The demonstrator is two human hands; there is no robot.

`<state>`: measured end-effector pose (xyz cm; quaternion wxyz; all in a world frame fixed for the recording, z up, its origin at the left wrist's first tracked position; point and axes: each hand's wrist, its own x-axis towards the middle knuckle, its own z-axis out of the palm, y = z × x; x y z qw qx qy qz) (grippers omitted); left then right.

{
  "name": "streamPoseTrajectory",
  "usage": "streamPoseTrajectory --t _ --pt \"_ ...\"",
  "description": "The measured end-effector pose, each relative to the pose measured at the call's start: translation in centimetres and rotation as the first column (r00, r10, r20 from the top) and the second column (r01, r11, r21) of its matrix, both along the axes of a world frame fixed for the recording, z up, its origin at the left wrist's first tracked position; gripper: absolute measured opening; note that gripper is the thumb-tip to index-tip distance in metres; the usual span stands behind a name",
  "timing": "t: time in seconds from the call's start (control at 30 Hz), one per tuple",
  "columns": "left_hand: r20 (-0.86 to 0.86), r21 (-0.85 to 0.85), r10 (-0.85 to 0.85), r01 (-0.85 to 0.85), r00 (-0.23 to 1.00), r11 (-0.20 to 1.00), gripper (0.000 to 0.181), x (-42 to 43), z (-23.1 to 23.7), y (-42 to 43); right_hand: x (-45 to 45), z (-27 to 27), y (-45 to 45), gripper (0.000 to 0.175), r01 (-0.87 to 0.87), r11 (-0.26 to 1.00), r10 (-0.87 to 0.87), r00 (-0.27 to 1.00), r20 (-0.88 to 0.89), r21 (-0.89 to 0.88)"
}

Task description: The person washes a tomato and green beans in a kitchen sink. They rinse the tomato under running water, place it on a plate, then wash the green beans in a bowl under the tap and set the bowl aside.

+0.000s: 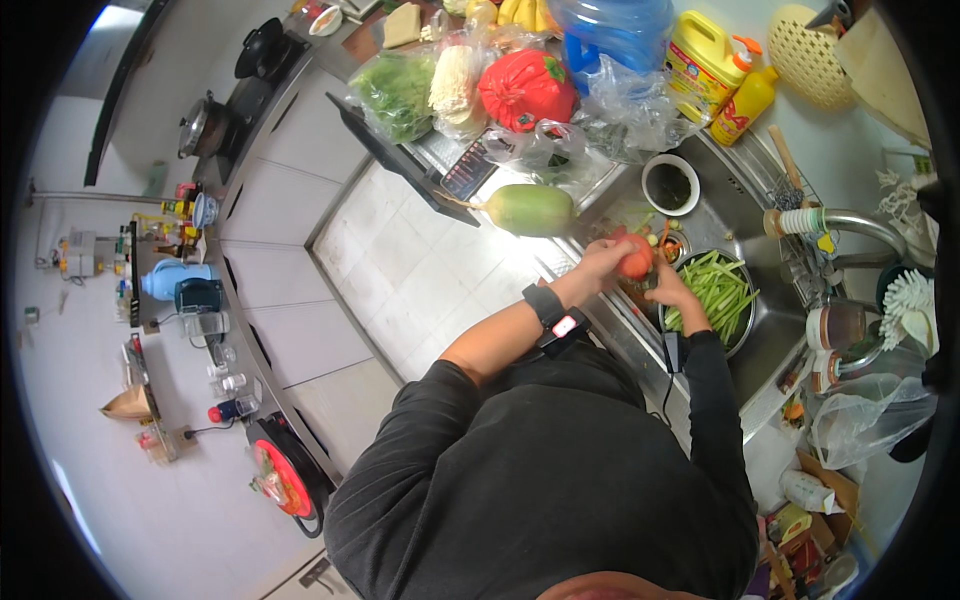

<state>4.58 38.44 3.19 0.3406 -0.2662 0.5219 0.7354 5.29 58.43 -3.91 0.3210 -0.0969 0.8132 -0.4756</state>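
My left hand (600, 266) grips a red tomato (636, 255) above the near-left part of the steel sink (776, 300). My right hand (673, 289) is close beside the tomato, its fingers bent; whether it holds a small tool is hidden. Just beneath that hand, a round metal bowl (752, 319) full of cut green stalks rests in the sink. Vegetable scraps (670, 238), some orange, lie around the drain. Farther back in the basin is a white bowl (649, 180) with something dark in it. A large green radish (531, 210) lies on the counter edge left of my hands.
Bagged leafy greens (394, 94), enoki mushrooms (456, 86) and a red plastic bag (527, 90) crowd the back counter. Yellow bottles (744, 105) stand behind the sink. The faucet (862, 223) reaches in from the right. A dark open panel (397, 157) juts over the floor.
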Motion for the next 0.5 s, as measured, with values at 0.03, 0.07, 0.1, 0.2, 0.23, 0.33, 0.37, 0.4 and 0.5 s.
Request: streamPoseTrajectory --t 0.03,0.07,0.1,0.2,0.23,0.33,0.37,0.4,0.5 --pt "-0.081 0.011 0.015 -0.014 0.997 1.0 0.05 0.0 -0.7 0.1 0.1 0.6 0.2 0.097 0.026 1.0 -0.026 1.0 -0.017 0.0" --pt "-0.14 -0.052 0.071 -0.079 0.988 0.996 0.045 0.0 -1.4 0.4 0.3 1.4 0.5 0.093 0.139 0.969 -0.117 0.986 0.117 -0.203" --pt "-0.189 -0.104 0.028 -0.048 0.982 0.993 0.045 0.0 -2.1 0.6 0.5 2.2 0.5 0.091 0.188 0.921 -0.122 0.971 0.208 -0.34" --pt "-0.327 -0.278 -0.103 0.008 0.939 0.961 0.044 0.3 -3.9 1.8 1.3 4.3 0.2 0.079 0.36 0.719 -0.111 0.904 0.413 -0.594" --pt "-0.352 -0.311 -0.126 0.011 0.927 0.95 0.044 0.5 -4.1 2.4 1.4 4.7 -0.1 0.076 0.42 0.73 -0.171 0.876 0.451 -0.539" --pt "-0.325 -0.474 -0.257 0.078 0.91 0.877 0.049 0.9 -3.5 3.5 2.2 4.9 -0.7 0.066 0.596 0.667 -0.293 0.762 0.578 -0.448" --pt "-0.363 -0.523 -0.337 0.11 0.869 0.845 0.05 0.8 -2.9 3.6 2.5 4.6 -0.6 0.066 0.62 0.632 -0.289 0.746 0.6 -0.466" --pt "-0.343 -0.589 -0.438 0.173 0.831 0.79 0.05 0.8 -2.2 3.7 2.8 4.2 -0.5 0.066 0.658 0.589 -0.288 0.714 0.638 -0.469" --pt "-0.427 -0.833 -0.647 0.003 0.632 0.553 0.042 2.0 0.4 3.1 3.6 2.7 0.5 0.062 0.775 0.476 -0.362 0.604 0.71 -0.416"
